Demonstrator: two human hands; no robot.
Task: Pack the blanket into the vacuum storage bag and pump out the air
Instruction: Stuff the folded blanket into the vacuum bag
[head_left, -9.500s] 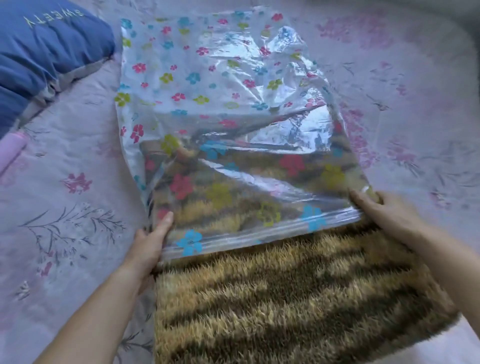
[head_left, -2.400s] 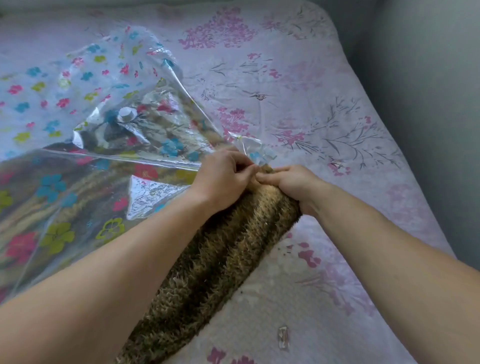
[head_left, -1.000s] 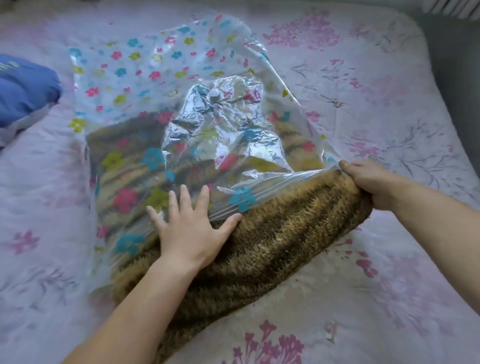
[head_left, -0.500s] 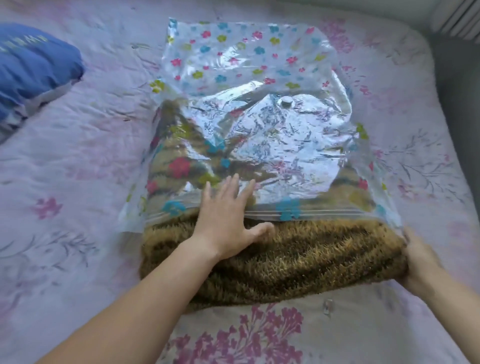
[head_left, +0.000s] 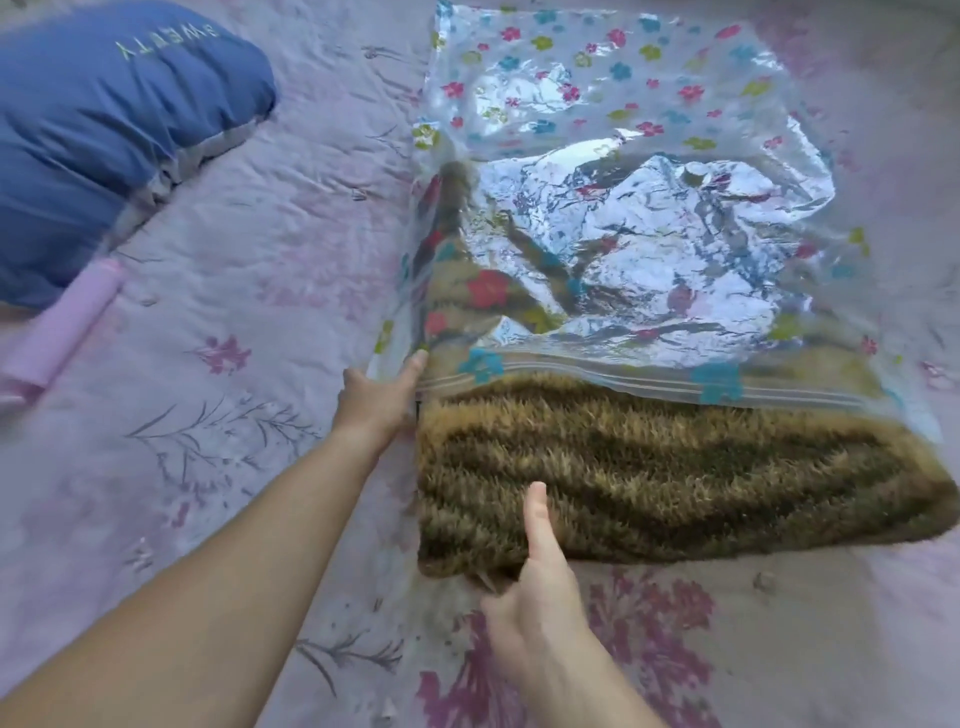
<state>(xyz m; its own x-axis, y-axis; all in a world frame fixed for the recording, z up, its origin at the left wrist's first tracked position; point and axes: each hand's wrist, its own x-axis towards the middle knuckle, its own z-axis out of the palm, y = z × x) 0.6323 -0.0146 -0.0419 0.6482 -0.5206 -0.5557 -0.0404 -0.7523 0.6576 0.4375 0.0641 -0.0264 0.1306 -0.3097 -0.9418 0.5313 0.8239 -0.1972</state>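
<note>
A clear vacuum storage bag (head_left: 613, 88) printed with small flowers lies on the bed, its mouth facing me. A folded brown and tan striped shaggy blanket (head_left: 675, 467) is partly inside; its near half sticks out past the zip strip (head_left: 649, 384). The round valve (head_left: 693, 174) shows on the crumpled top film. My left hand (head_left: 376, 397) grips the bag's left corner at the mouth. My right hand (head_left: 535, 587) holds the blanket's near left edge, thumb on top and fingers under it.
A blue quilted bundle (head_left: 104, 124) lies at the far left of the bed. A pink cylinder (head_left: 62, 327) rests beside it. The pale floral bedsheet (head_left: 234, 260) covers the bed all around the bag.
My left hand has left the blanket's top and taken the bag's left mouth corner. My right hand has moved from the blanket's right end to its near left edge.
</note>
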